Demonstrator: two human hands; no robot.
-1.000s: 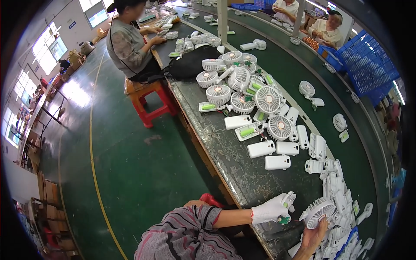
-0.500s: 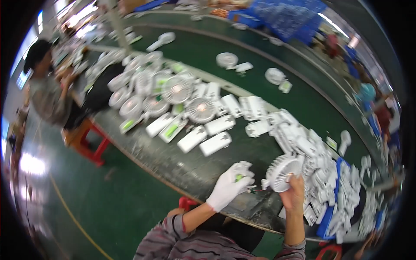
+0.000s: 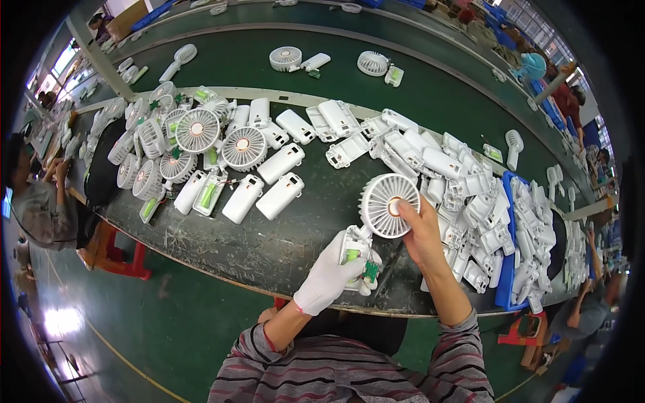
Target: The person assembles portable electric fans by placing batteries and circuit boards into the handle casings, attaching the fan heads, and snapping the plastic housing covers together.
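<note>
My left hand [image 3: 330, 274], in a white glove, is closed round an open white handle half [image 3: 354, 243] with a green battery in it. A small green circuit board [image 3: 370, 271] sticks out by the gloved fingers. My bare right hand [image 3: 422, 232] grips a round white fan head [image 3: 390, 205], its thumb on the hub. The fan head's lower end meets the top of the handle half; whether they are joined I cannot tell. Both hands are over the front part of the dark worktable [image 3: 269, 258].
Several fan heads with handles [image 3: 198, 127] are piled at the left, with white handle shells [image 3: 281, 195] beside them. A big heap of shells [image 3: 463, 195] lies right, against a blue tray [image 3: 504, 282]. Beyond runs a green conveyor [image 3: 235, 60]. A co-worker [image 3: 44, 195] sits at far left.
The fan head and the handle half have come together between my hands. My right hand has turned the fan face up. The whole view has shifted.
</note>
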